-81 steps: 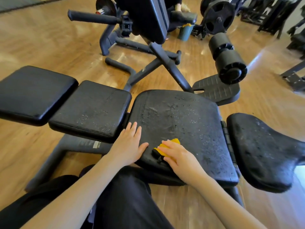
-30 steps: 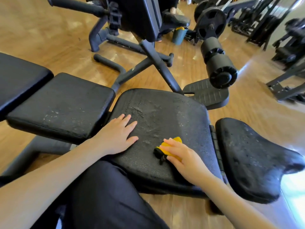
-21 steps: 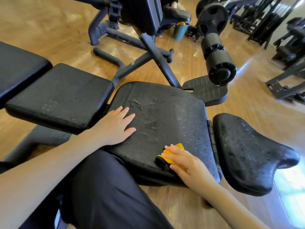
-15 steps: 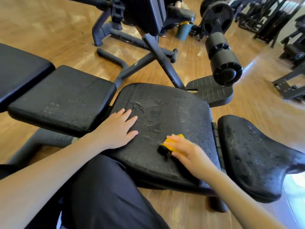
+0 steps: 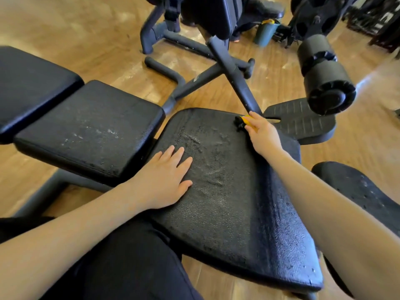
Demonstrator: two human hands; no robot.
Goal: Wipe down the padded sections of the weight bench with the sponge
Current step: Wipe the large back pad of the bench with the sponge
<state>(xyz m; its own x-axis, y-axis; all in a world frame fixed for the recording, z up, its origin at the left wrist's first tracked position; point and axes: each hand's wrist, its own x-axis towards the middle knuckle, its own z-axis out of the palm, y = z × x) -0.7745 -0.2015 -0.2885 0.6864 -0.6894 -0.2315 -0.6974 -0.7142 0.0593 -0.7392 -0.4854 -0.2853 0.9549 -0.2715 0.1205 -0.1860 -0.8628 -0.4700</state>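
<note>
The black weight bench lies across the view in several padded sections. Its wide middle pad (image 5: 227, 191) is wet and streaked. My right hand (image 5: 262, 135) grips the yellow and black sponge (image 5: 243, 121) at that pad's far edge. My left hand (image 5: 164, 180) rests flat on the pad's near left part, fingers straight. To the left are a second pad (image 5: 91, 128) with pale smears and a third pad (image 5: 32, 87). A curved pad (image 5: 363, 191) with droplets sits at the right.
Another machine's dark frame (image 5: 229, 61) and footplate (image 5: 303, 124) stand just beyond the bench on the wooden floor. A black foam roller (image 5: 324, 76) juts out at the upper right. A teal bucket (image 5: 265, 32) stands further back. My dark trouser leg (image 5: 121, 267) fills the lower left.
My right hand has swept the sponge from the near part of the middle pad up to its far edge. A fresh wet stripe runs along the pad's right side. My left hand has stayed put.
</note>
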